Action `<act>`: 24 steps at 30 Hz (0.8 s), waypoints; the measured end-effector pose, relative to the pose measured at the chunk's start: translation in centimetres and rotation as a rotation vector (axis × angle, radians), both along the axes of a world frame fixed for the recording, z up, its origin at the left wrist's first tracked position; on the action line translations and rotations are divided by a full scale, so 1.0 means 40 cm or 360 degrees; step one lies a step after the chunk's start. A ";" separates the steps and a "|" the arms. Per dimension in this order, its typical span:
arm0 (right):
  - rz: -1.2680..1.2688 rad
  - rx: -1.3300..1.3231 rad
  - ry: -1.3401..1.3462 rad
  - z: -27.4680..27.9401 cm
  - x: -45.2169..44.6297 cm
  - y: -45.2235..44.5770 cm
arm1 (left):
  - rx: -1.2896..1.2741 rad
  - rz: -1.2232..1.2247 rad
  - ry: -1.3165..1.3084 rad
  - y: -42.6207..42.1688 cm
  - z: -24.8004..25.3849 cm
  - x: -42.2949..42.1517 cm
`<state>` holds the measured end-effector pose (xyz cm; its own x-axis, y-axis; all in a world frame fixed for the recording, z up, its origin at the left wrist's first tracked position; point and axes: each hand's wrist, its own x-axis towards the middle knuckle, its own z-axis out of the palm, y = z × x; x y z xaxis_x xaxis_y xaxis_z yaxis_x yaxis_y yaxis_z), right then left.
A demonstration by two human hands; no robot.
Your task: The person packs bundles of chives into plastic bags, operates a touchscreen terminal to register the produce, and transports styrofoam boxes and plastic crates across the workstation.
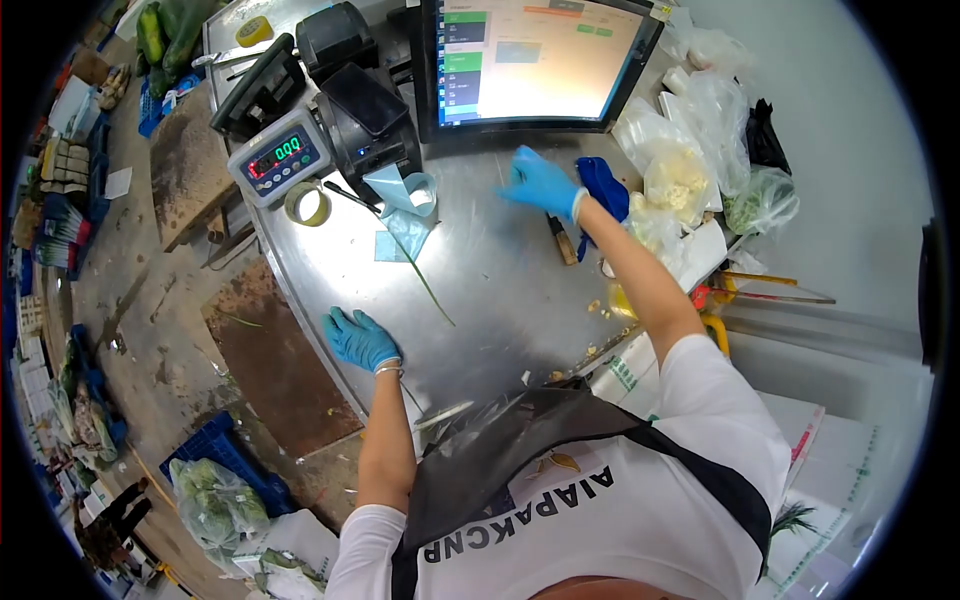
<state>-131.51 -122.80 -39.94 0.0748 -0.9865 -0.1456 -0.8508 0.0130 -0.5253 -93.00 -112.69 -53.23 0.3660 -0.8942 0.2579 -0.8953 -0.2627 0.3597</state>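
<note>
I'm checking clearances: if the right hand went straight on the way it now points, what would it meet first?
Likely the monitor, at its lower edge, going by the line of the forearm; only metal tabletop shows between it and the right hand, though the hand's height is unclear.

At the bottom of the frame we see a white short-sleeved shirt [590, 535] with bold dark lettering [515, 515] that stands upside down, and a small orange-brown mark [562, 463] near it. Over it we make out a dark, slightly glossy apron [475, 445] with broad black straps [715, 480] at both sides. Thin blue gloves [372, 348] cover the left hand [360, 340] at centre left and the right hand [541, 183] at upper centre, and we notice a narrow pale band [388, 370] where the left glove ends.
</note>
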 end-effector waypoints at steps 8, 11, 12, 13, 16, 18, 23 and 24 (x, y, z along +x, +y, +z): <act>0.0287 0.0501 -0.0091 0.060 0.053 -0.300 | 0.0101 0.0064 -0.0070 -0.012 0.000 -0.005; 0.0315 0.0460 -0.0092 0.087 0.042 -0.335 | 0.0145 0.0089 -0.0053 -0.016 0.018 -0.014; 0.0313 0.0395 -0.0083 0.113 0.036 -0.340 | 0.0147 0.0092 -0.0058 -0.018 0.020 -0.013; 0.0315 0.0332 -0.0075 0.128 0.028 -0.341 | 0.0153 0.0099 -0.0063 -0.014 0.020 -0.012; 0.0160 -0.0249 -0.0022 0.158 -0.041 -0.366 | 0.0086 0.0082 -0.0080 -0.013 0.007 -0.009; 0.0147 -0.0332 -0.0201 0.232 -0.050 -0.336 | 0.0077 0.0080 -0.0089 -0.012 0.005 -0.010; 0.0102 -0.0143 -0.0301 0.262 -0.023 -0.224 | 0.0138 0.0093 -0.0072 -0.013 0.021 -0.016; 0.0184 -0.0192 -0.0277 0.248 -0.019 -0.208 | 0.0142 0.0102 -0.0084 -0.013 0.022 -0.018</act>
<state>-132.27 -131.14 -30.03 0.2016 -0.9795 -0.0026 -0.7398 -0.1506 -0.6558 -93.71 -113.20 -52.35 0.4112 -0.8896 0.1986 -0.8927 -0.3490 0.2851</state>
